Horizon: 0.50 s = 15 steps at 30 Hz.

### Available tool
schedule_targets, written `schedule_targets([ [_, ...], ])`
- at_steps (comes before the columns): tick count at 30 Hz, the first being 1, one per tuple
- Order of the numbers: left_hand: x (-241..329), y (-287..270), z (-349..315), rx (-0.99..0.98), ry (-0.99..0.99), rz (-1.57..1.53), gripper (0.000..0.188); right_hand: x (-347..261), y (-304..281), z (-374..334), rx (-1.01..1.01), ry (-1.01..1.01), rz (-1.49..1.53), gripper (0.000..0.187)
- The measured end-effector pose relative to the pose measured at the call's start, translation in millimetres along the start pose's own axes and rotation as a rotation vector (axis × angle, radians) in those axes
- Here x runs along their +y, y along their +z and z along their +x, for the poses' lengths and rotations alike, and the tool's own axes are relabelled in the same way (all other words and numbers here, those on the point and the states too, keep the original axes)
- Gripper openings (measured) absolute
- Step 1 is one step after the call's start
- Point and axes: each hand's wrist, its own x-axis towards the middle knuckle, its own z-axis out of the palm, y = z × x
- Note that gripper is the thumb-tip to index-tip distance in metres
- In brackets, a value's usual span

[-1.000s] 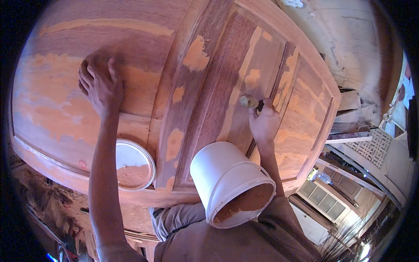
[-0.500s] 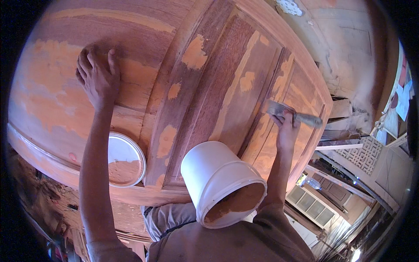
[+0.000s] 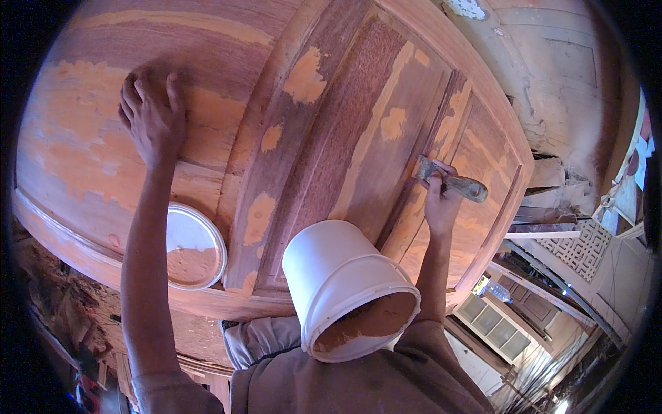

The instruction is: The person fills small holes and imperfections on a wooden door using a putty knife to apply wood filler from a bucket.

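Observation:
A large panelled wooden door (image 3: 324, 138), patched with orange filler, lies across the view in front of me. My left hand (image 3: 155, 121) rests on its filler-smeared left part, fingers apart and holding nothing. In my right hand (image 3: 441, 196) is a putty knife (image 3: 455, 179), gripped near the blade with its rounded handle end pointing right. The blade is at a filler-covered groove; whether it touches the wood I cannot tell. A white bucket (image 3: 331, 259) containing brownish-orange filler is tilted toward me, between my forearms. Beside my left forearm lies a round white lid (image 3: 187, 238) with filler on it.
Broken wood pieces (image 3: 552, 183) are stacked past the door's right edge. A patterned lattice panel (image 3: 583, 241), a white-framed window unit (image 3: 493, 328) and a clear plastic bottle (image 3: 498, 291) are farther right. Debris (image 3: 62, 297) covers the ground at lower left.
My right hand has shifted slightly left and down, turning the putty knife so its blade face shows more. My left hand stays on the door. The whole view has shifted a little.

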Motion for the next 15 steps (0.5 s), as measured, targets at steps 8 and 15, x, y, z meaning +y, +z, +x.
schedule_targets([
  [8, -4.1, 0.4, 0.3, -0.031, -0.028, -0.038, 0.064, -4.2, 11.4, -2.7, -0.017, -0.030, -0.062, 0.017],
  [15, -1.8, 2.8, 1.2, -0.021, -0.029, -0.018, 0.065, -4.2, 16.5, -4.1, 0.007, -0.056, -0.019, 0.016],
])
